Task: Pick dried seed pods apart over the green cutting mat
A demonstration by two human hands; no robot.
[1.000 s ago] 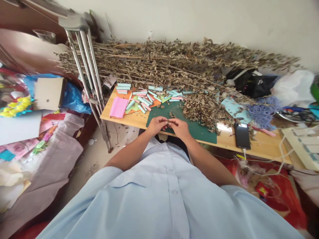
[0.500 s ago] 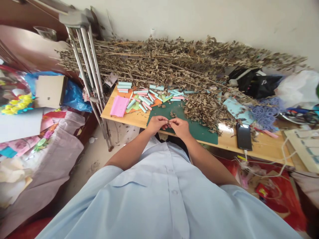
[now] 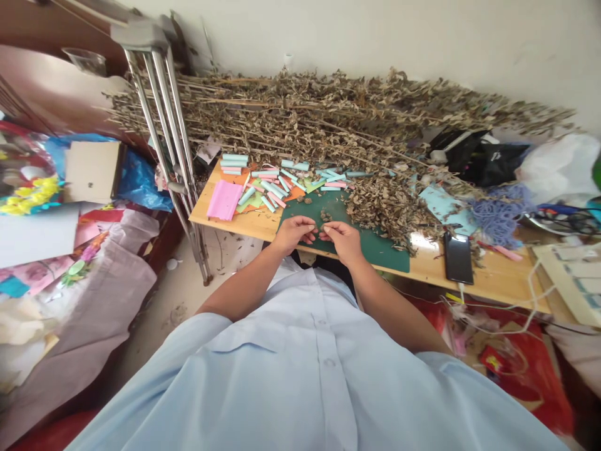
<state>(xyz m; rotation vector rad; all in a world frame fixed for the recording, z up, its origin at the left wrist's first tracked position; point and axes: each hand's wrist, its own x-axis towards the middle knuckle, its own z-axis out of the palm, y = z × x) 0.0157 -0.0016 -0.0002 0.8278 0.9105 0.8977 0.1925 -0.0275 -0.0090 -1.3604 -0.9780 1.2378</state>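
Over the near edge of the green mat (image 3: 389, 252), my left hand (image 3: 295, 234) is closed in a pinch. Facing it, a small gap away, my right hand (image 3: 342, 240) pinches with thumb and forefinger. Whatever either one holds is too small to make out. Just beyond the fingertips lie several small brown clumps (image 3: 325, 215), like rolled dry leaf. A heap of crumbled dried leaves (image 3: 382, 203) covers the right part of the mat. To the left are blue and pink paper rolls (image 3: 271, 188) and a stack of pink paper sheets (image 3: 224, 200).
Long dried leafy stalks (image 3: 300, 119) lie along the wall. Metal crutches (image 3: 164, 119) lean at the table's left end. On the right are a black phone (image 3: 459, 258) on a white cable, purple yarn (image 3: 501, 205) and a light blue paper (image 3: 446, 207).
My hands, whose fingertips met around a small brown piece, have drawn slightly apart. The right hand has shifted a little to the right. The things on the table look unmoved.
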